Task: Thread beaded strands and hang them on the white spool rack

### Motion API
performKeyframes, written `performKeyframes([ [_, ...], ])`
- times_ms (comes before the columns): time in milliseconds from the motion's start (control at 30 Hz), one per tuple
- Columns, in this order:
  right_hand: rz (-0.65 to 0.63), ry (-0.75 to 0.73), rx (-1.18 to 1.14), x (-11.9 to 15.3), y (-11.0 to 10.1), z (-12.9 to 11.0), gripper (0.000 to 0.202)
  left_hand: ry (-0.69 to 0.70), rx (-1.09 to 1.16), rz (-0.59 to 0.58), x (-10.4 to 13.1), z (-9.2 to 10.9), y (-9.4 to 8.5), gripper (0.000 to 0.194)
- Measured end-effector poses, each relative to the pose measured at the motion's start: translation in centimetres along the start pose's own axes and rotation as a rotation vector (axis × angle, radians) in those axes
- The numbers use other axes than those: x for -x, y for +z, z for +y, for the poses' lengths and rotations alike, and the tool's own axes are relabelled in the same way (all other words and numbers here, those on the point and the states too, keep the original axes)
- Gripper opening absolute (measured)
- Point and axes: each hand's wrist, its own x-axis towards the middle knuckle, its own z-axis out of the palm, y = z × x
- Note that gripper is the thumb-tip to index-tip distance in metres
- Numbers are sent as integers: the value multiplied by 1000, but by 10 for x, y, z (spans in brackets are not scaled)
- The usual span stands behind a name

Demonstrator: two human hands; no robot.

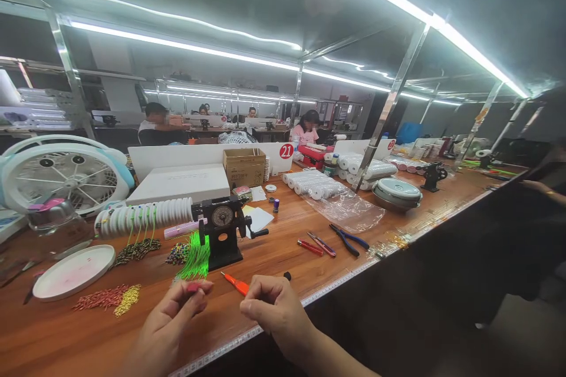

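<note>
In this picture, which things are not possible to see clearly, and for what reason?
All in the head view:
Red piece: partly covered by the left hand.
Orange tool: its rear end is behind the right hand.
Whether the right hand holds anything: its curled fingers hide this.
Print on the cardboard box: too small.

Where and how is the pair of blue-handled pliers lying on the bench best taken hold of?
Probably around both blue handles, coming from the bench's near edge. The pliers lie flat, nose pointing away and handles spread toward that edge, so closing across the handles from above looks simplest.
</note>
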Motion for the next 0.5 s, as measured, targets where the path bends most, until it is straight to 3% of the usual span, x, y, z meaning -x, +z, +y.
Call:
performKeyframes([
  [133, 154, 1, -14, -1, 8, 3, 24, -202, 70, -190, 16, 0, 9, 37],
  [200, 144, -2, -13, 1, 15, 5, 22, -292, 152, -189, 25, 1, 16, 39],
  [333, 45, 57, -30, 6, 25, 9, 19, -272, 112, -143, 29, 6, 23, 39],
  [500, -60, 200, -95, 7, 29, 14, 25, -249, 115, -130, 27, 4, 18, 36],
])
